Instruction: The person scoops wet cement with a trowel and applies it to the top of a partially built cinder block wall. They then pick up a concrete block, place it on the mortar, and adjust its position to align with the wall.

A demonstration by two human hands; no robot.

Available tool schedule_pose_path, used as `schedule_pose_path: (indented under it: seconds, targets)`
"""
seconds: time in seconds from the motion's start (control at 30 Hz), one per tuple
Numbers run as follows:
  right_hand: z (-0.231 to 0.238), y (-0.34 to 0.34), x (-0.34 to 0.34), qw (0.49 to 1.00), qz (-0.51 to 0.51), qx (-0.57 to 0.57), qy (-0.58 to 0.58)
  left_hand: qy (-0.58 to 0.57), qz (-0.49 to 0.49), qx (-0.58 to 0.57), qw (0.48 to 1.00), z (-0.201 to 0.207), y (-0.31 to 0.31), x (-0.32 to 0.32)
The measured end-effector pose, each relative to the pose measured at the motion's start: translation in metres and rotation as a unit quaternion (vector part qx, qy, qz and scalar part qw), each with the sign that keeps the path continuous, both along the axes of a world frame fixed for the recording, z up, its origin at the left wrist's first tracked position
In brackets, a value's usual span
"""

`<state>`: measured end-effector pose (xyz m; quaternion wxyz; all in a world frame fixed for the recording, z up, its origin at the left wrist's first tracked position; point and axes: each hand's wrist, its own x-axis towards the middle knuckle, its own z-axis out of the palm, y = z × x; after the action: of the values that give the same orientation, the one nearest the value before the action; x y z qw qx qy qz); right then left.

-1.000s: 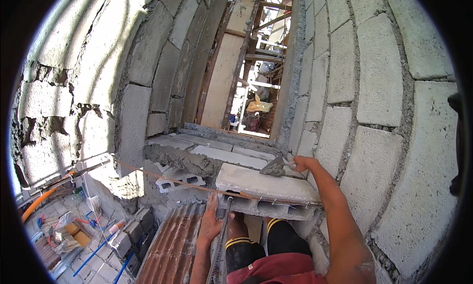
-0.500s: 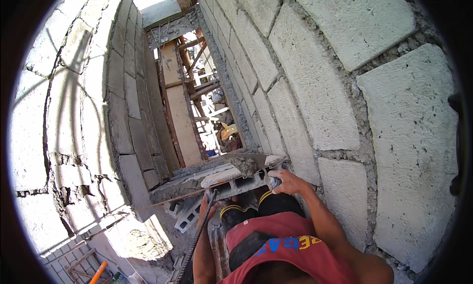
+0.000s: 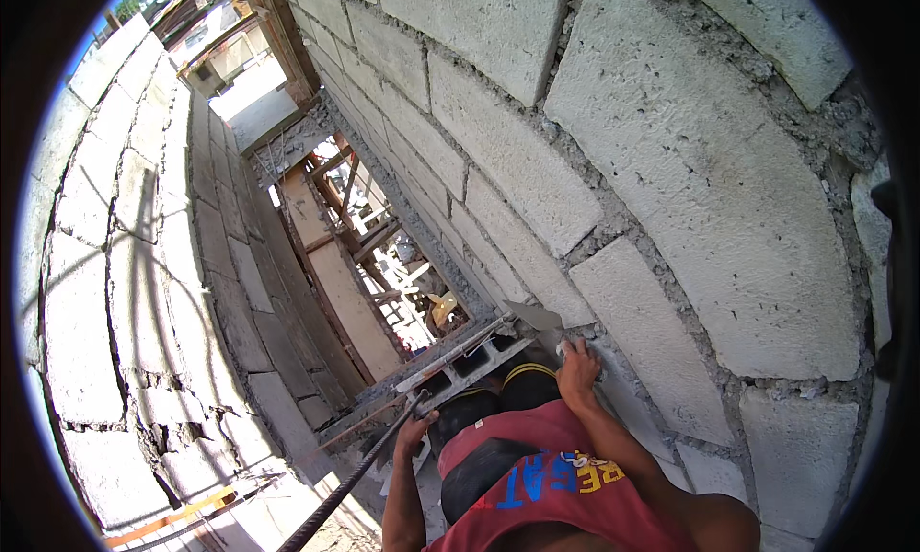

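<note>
My right hand (image 3: 579, 370) is closed around the handle of a pointed trowel (image 3: 537, 316), whose grey blade lies flat near the foot of the right-hand block wall. No lump of mortar shows on the blade. My left hand (image 3: 414, 431) wraps the ribbed steel bar (image 3: 350, 480), close to its far end; part of its grip is hidden. Between my hands and just beyond my knees lies a hollow concrete block (image 3: 496, 362) with dark open cells. A thin string or rod (image 3: 359, 424) slants past its left end.
A tall block wall (image 3: 671, 188) with rough mortar joints rises close on my right. Another block wall (image 3: 129, 236) stands on the left, sunlit. Between them a deep framed opening shows a plywood board (image 3: 345, 293) and timber pieces below. A wooden post (image 3: 283, 39) stands at the far end.
My right hand has drawn the trowel back to the right, away from the block; the mortar lump seen earlier is no longer visible. The view has turned, and my left hand stays at the bar.
</note>
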<state>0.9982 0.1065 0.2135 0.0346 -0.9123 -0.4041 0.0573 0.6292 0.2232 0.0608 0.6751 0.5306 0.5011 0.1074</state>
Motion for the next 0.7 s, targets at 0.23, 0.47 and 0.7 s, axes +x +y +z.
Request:
schedule_pose_path:
  seconds: [0.23, 0.47, 0.7]
  targets:
    - [-0.001, -0.065, -0.018, 0.979, 0.051, -0.004, 0.197, 0.009, -0.015, -0.034, 0.999, 0.006, 0.005, 0.002]
    - [-0.042, -0.085, -0.029, 0.983, -0.108, 0.025, 0.149, 0.040, -0.092, 0.008, 0.995, 0.018, 0.013, -0.001]
    - [-0.043, -0.089, -0.033, 0.989, -0.031, -0.019, 0.145, 0.045, -0.078, 0.039, 0.995, 0.008, 0.013, -0.004]
